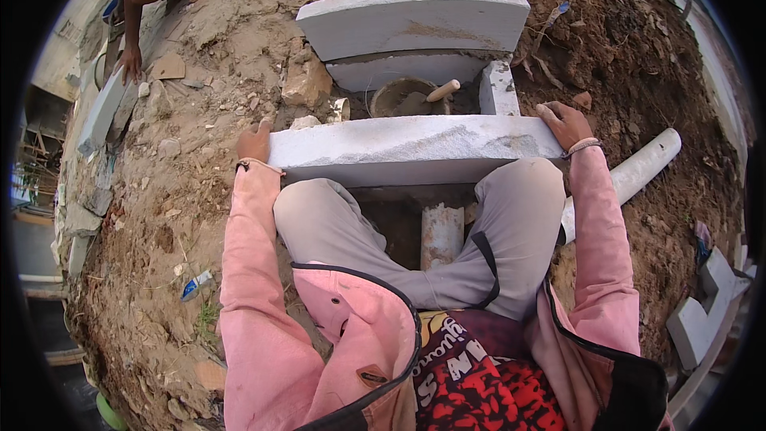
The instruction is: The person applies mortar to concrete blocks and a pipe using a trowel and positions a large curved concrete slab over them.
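Note:
A long white lightweight concrete block (415,142) lies across in front of my knees. My left hand (254,142) is closed on its left end, and my right hand (565,123) grips the right end. Just beyond it, a round mortar pan (381,97) holds grey mortar and a tool with a wooden handle (444,91); its blade is mostly hidden. Behind the pan another white block (411,24) leans on top of a lower block course (415,70). A short white block (499,89) closes the right side.
A grey-white pipe (630,175) slants out past my right forearm; a shorter pipe (442,233) stands between my legs. Rubble and a brown stone (306,80) lie left of the pan. At upper left, a co-worker's hand (130,64) touches another block (102,116). Broken blocks (702,315) lie lower right.

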Tool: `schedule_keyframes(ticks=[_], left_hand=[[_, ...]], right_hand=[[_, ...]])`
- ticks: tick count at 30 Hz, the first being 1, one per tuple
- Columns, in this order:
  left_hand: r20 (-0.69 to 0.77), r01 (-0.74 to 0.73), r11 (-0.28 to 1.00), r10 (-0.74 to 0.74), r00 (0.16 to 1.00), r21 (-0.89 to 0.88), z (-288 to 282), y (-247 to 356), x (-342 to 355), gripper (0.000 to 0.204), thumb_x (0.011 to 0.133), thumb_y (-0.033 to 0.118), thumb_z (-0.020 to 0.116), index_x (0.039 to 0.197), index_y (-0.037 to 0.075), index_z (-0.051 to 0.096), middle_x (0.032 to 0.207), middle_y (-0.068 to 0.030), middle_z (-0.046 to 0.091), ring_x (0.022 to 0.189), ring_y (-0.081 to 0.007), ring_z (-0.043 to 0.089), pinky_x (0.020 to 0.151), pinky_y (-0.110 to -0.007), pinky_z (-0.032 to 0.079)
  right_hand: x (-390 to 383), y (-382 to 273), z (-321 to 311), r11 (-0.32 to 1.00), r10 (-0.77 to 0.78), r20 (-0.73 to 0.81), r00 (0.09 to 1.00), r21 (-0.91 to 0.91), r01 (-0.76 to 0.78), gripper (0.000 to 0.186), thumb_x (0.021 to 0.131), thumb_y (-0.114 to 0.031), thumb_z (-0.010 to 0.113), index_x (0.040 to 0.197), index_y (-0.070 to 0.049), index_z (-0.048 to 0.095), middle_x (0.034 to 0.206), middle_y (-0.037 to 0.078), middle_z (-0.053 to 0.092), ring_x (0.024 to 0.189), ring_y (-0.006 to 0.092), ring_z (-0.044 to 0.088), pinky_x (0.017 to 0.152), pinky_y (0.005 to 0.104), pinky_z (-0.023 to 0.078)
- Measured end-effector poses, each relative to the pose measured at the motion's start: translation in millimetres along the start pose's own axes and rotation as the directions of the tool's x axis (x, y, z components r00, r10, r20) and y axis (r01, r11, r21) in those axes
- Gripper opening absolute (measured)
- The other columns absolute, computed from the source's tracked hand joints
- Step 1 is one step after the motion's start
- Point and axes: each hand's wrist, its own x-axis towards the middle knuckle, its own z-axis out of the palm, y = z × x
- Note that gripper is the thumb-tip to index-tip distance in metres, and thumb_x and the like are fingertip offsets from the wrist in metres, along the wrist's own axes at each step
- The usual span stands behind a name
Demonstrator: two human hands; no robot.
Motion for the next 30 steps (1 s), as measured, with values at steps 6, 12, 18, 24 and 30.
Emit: schedule_keyframes(ticks=[6, 12, 18, 24, 30], left_hand=[[-0.244, -0.120, 0.993, 0.122, 0.962, 0.021, -2.7, 30.9, -29.8, 0.034, 0.092, 0.037, 0.052, 0.105, 0.006, 0.062, 0.089, -0.0196, 0.067, 0.087, -0.0368, 0.065, 0.073, -0.044, 0.049], [0.107, -0.535, 0.810, 0.570, 0.815, -0.241, -18.5, 134.4, -64.8, 0.044, 0.093, 0.027, 0.057, 0.133, 0.012, 0.048, 0.117, -0.0168, 0.062, 0.109, -0.0304, 0.061, 0.092, -0.038, 0.047], [0.560, -0.801, 0.573, 0.727, 0.398, -0.173, 25.9, 222.0, -100.2, 0.088, 0.076, 0.067, 0.061, 0.143, 0.015, 0.037, 0.139, -0.0147, 0.045, 0.129, -0.0317, 0.043, 0.105, -0.045, 0.036], [0.546, -0.905, 0.426, 0.759, 0.355, -0.004, 72.4, 219.3, -126.9, 0.089, 0.075, 0.068, 0.060, 0.142, 0.015, 0.038, 0.118, -0.0128, 0.055, 0.110, -0.0331, 0.055, 0.091, -0.043, 0.044], [0.609, -0.887, 0.462, 0.710, 0.354, -0.023, 70.6, 239.2, -125.7, 0.092, 0.073, 0.068, 0.062, 0.144, 0.017, 0.034, 0.120, -0.0137, 0.054, 0.111, -0.0336, 0.055, 0.092, -0.043, 0.044]], right_hand=[[1.0, 10.7, 4.9, 0.999, -0.032, -0.025, 0.999, -0.021, 0.032, 0.053, 0.088, -0.053, 0.052, 0.112, -0.008, 0.066, 0.105, 0.021, 0.067, 0.101, 0.0364, 0.063, 0.090, 0.0399, 0.047], [3.2, 9.3, 1.5, 0.999, -0.039, -0.018, 0.999, -0.001, 0.039, 0.053, 0.089, -0.052, 0.052, 0.113, -0.006, 0.065, 0.106, 0.021, 0.067, 0.102, 0.0355, 0.063, 0.089, 0.0391, 0.047], [8.0, 10.3, 5.9, 0.999, -0.003, -0.011, 1.000, -0.049, 0.002, 0.057, 0.089, -0.055, 0.050, 0.114, -0.007, 0.065, 0.108, 0.021, 0.066, 0.103, 0.0349, 0.063, 0.090, 0.0391, 0.047], [3.6, 1.9, 11.0, 0.999, 0.020, -0.024, 1.000, -0.049, -0.021, 0.054, 0.087, -0.055, 0.053, 0.113, -0.009, 0.067, 0.108, 0.018, 0.067, 0.104, 0.0334, 0.063, 0.093, 0.0387, 0.046], [-0.7, 2.2, 2.5, 0.999, 0.046, -0.031, 0.998, 0.008, -0.046, 0.052, 0.088, -0.053, 0.054, 0.112, -0.009, 0.067, 0.107, 0.018, 0.068, 0.102, 0.0331, 0.063, 0.090, 0.0389, 0.047]])
